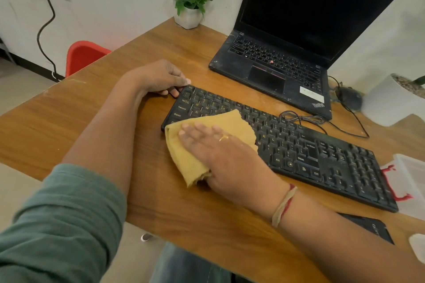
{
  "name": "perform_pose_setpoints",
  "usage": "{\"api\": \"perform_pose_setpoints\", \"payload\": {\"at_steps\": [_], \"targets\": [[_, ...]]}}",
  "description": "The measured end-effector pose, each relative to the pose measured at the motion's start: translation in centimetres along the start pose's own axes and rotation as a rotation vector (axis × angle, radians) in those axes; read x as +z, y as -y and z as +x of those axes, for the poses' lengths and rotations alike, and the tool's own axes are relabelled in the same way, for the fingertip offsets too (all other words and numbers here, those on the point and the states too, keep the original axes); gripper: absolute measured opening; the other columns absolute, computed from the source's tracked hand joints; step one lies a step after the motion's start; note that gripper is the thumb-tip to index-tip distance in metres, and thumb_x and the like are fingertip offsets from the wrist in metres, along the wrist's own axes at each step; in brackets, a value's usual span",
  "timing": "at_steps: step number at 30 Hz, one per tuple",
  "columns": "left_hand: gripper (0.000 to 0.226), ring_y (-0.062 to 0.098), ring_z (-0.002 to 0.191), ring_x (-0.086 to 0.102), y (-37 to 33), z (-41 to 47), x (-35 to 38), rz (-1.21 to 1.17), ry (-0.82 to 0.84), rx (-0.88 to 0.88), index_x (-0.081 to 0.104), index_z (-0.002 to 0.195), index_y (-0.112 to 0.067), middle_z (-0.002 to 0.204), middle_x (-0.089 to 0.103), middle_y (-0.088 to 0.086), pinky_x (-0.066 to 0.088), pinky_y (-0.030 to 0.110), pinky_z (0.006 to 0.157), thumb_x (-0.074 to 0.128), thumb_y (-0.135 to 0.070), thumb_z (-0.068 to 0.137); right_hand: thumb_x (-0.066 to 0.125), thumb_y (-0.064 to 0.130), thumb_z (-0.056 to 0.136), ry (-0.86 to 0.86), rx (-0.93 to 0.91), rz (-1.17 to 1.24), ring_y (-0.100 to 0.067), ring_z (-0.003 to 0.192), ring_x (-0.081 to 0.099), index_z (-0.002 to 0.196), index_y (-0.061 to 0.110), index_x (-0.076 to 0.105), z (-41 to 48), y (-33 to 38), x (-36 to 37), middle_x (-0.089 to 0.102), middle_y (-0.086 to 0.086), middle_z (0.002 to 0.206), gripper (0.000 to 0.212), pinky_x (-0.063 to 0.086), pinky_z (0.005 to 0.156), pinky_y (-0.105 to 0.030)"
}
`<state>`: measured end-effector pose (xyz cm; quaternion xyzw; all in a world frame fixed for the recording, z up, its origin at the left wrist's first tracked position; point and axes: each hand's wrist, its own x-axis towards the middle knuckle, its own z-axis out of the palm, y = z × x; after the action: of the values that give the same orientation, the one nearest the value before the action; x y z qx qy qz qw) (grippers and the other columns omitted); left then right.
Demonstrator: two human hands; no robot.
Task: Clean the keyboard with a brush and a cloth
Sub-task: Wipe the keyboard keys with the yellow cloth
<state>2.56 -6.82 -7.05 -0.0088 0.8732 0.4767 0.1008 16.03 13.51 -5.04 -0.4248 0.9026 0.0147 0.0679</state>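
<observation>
A black keyboard (pixel 299 145) lies slantwise on the wooden desk (pixel 103 117). A folded yellow cloth (pixel 184 158) covers the keyboard's near left part and hangs over its front edge. My right hand (pixel 220 151) lies flat on the cloth with straight fingers, pressing it onto the keys. My left hand (pixel 161 78) grips the keyboard's far left corner, fingers curled round the edge. No brush is in view.
An open black laptop (pixel 287 53) stands behind the keyboard, with a mouse (pixel 348 96) and loose cable to its right. A white flower pot (pixel 187 16) and a second pot (pixel 391 101) stand at the back. A clear plastic box (pixel 411 179) sits at the right. A red chair (pixel 82 55) is beyond the desk's left edge.
</observation>
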Motion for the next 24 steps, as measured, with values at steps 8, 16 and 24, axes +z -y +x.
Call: {"api": "perform_pose_setpoints", "payload": {"at_steps": [8,16,24], "targets": [[0.023,-0.007,0.039,0.052,-0.3,-0.3,0.0,0.006,0.008,-0.010,0.063,0.076,-0.017,0.069,0.059,0.000,0.036,0.008,0.037,0.058,-0.023,0.098,0.037,0.018,0.099,-0.014,0.013,0.107,-0.008,0.146,0.006,0.152,0.020,0.011,1.2,-0.5,-0.4,0.008,0.004,0.159,0.059,-0.007,0.109,-0.018],[0.021,-0.006,0.040,0.053,-0.3,-0.2,0.0,0.000,0.005,-0.017,0.065,0.079,-0.015,0.069,0.060,-0.002,0.037,0.007,0.038,0.058,-0.023,0.097,0.037,0.014,0.098,0.025,0.011,0.141,-0.010,0.146,0.006,0.152,0.019,0.012,2.1,-1.0,-0.6,0.008,0.002,0.159,0.060,-0.003,0.112,-0.020],[0.022,-0.006,0.043,0.054,-0.1,0.0,0.0,0.012,0.014,-0.017,0.064,0.078,-0.016,0.076,0.063,0.000,0.037,0.007,0.038,0.058,-0.023,0.098,0.039,0.010,0.096,0.057,0.032,0.176,-0.010,0.146,0.008,0.152,0.020,0.014,2.6,-1.8,-1.2,0.009,0.004,0.159,0.061,0.007,0.118,-0.029]]}}
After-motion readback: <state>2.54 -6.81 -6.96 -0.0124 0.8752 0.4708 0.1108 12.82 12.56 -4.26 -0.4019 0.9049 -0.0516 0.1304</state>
